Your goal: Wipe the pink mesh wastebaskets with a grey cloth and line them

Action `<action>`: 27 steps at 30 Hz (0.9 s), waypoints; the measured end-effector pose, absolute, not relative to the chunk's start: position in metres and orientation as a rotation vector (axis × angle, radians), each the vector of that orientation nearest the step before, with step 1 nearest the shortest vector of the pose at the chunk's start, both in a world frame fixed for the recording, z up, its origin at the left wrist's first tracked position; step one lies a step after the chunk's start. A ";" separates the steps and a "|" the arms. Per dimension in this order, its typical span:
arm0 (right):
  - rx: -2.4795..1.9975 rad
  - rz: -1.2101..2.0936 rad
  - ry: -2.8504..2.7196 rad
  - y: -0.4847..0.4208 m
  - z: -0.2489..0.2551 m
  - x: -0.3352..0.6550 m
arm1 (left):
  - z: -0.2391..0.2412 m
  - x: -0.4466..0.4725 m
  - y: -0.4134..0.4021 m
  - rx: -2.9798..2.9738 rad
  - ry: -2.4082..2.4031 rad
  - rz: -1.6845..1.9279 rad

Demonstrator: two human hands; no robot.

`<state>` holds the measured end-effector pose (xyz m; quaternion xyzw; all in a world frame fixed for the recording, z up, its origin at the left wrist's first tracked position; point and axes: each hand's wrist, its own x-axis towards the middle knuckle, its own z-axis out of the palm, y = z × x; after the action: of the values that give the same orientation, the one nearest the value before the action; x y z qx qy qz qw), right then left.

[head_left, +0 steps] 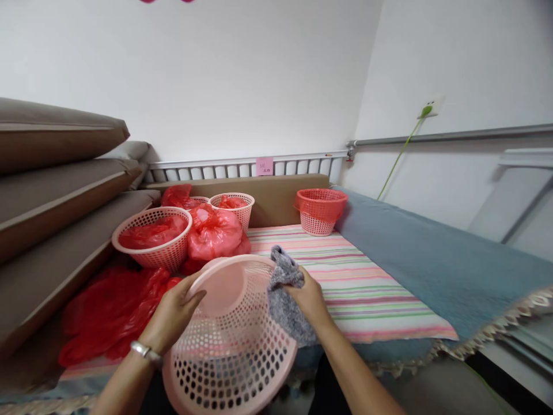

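A pale pink perforated plastic basket is tilted on its side in front of me, its opening toward me. My left hand grips its upper left edge, thumb on one side and fingers partly hidden behind. My right hand is closed on a grey speckled cloth, which is draped over the right edge of the basket. Behind it sits a knotted red plastic bag with contents I cannot make out. Left of that bag stands another pink basket with red plastic inside.
Loose red bags lie at left, beside stacked brown cushions. Farther back are a pink basket and a red-topped basket on a striped cloth. A blue cover spreads to the right; a green cord hangs from a socket.
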<state>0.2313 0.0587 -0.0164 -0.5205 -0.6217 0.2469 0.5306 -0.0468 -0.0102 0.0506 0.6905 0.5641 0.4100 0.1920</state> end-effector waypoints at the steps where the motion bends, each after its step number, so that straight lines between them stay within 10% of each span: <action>1: -1.200 0.526 -1.584 0.056 0.001 0.229 | 0.059 -0.042 -0.008 2.002 1.546 1.088; 8: -1.086 0.145 -1.970 0.041 0.063 0.204 | 0.091 0.000 0.018 2.362 1.333 0.773; 22: -1.284 0.780 -1.337 0.061 -0.074 0.233 | 0.054 -0.053 -0.002 1.750 1.440 1.161; 27: -1.279 0.670 -1.338 0.058 -0.045 0.235 | 0.043 -0.048 -0.031 1.720 1.563 1.253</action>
<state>0.2351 0.0577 -0.0449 -0.5410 -0.5661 0.2835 0.5536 -0.0482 -0.0315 0.0435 0.6310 0.5736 0.4597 0.2480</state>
